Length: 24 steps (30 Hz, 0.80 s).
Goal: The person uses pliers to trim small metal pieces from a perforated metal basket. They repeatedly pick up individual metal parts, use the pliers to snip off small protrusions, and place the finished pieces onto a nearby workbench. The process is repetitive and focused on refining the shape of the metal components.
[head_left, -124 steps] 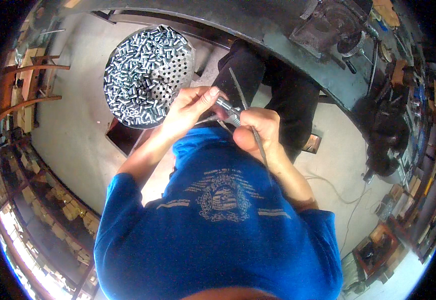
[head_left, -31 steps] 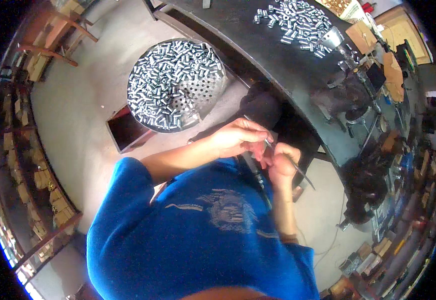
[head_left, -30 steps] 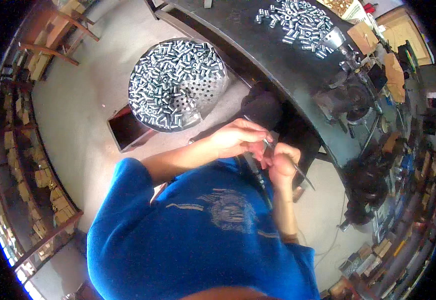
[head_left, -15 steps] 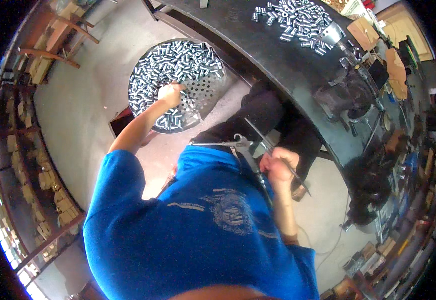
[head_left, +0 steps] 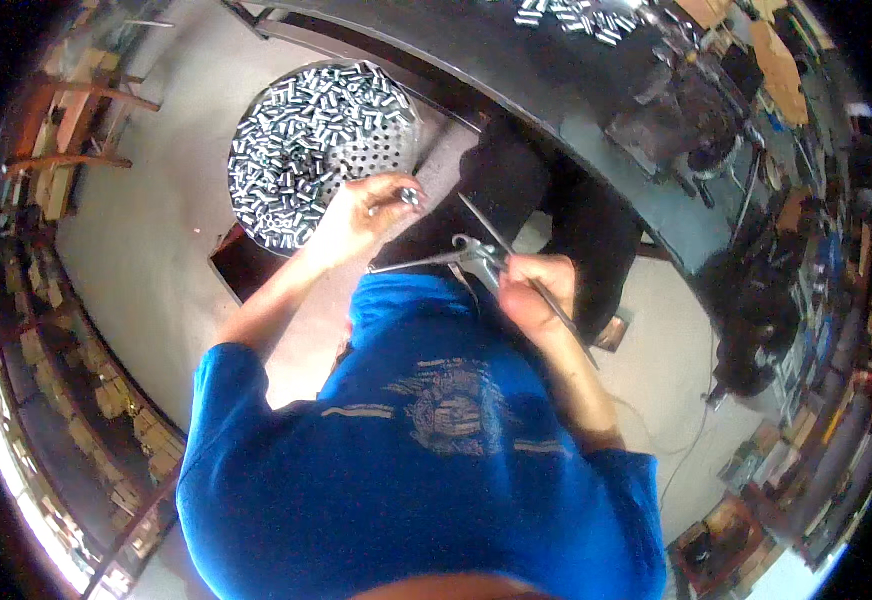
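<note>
Pulled back from the perforated round tray [head_left: 376,150] since half a second ago, left hand [head_left: 361,212] now just off its near rim, fingers pinched on a small shiny metal tube [head_left: 410,195] at the fingertips. Piled across that tray, many more short silvery tubes [head_left: 296,140] like it. Right of the tray and nearer the body, right hand [head_left: 531,290] closed around a plier-like metal tool [head_left: 456,255], its thin handles reaching toward the left hand, plus a long slim rod [head_left: 516,262] slanting through the same grip. Beyond the tray, a dark workbench [head_left: 596,110] with a further scatter of tubes [head_left: 581,15] along its far side. Left of the tray, wooden frames [head_left: 66,120] on the pale floor [head_left: 146,250]. Below both hands, blue shirt [head_left: 426,460] filling the lower view.
</note>
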Motion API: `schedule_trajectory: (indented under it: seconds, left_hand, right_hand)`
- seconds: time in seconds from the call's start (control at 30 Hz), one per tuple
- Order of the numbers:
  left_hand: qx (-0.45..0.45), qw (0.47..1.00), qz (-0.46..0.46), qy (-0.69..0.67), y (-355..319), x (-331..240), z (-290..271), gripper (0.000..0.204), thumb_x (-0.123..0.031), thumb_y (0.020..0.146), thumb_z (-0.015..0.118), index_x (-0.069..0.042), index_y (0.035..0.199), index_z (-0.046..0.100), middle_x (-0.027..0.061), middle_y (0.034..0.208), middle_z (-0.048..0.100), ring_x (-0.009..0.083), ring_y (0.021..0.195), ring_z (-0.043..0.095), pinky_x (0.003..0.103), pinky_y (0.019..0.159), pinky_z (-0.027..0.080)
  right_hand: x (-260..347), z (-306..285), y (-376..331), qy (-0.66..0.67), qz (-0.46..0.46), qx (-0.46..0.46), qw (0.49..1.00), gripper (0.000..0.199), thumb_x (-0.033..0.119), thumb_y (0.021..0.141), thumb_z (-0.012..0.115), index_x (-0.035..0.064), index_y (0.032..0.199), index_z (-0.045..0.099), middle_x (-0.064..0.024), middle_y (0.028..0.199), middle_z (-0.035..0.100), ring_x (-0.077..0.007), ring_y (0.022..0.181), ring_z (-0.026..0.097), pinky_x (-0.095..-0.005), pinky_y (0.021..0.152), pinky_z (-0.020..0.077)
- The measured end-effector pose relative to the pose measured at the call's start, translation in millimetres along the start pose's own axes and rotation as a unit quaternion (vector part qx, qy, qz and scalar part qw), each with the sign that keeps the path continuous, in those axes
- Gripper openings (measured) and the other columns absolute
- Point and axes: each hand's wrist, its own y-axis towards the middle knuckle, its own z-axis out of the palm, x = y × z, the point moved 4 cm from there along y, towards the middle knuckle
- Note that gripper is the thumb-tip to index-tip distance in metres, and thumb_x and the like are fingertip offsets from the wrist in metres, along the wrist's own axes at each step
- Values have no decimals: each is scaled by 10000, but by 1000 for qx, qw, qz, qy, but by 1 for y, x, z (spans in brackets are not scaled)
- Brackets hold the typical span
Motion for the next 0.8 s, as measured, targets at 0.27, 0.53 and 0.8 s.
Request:
schedule_trajectory:
  seconds: [0.27,0.53,0.8]
  left_hand:
    - [57,994,-18,-86,0,-37,41,240,47,786,606,18,1014,538,71,932,630,127,869,605,240,767,480]
    - [137,990,33,3,9,-57,43,190,13,741,656,26,928,625,73,859,620,121,766,582,248,689,472]
    - [181,976,-66,-106,12,-54,50,137,-28,817,611,25,942,631,54,729,604,84,587,562,215,516,444]
  right_hand:
    - [14,-2,4,21,-32,7,999,204,80,615,550,36,514,377,-32,467,325,-105,413,320,-274,409,233]
    - [7,2,3,74,-32,26,996,613,577,752,592,57,563,327,-31,510,292,-146,457,306,-301,426,228]
    - [10,-1,1,-55,-146,32,987,484,404,784,627,67,564,358,-62,517,343,-175,459,379,-312,430,272]
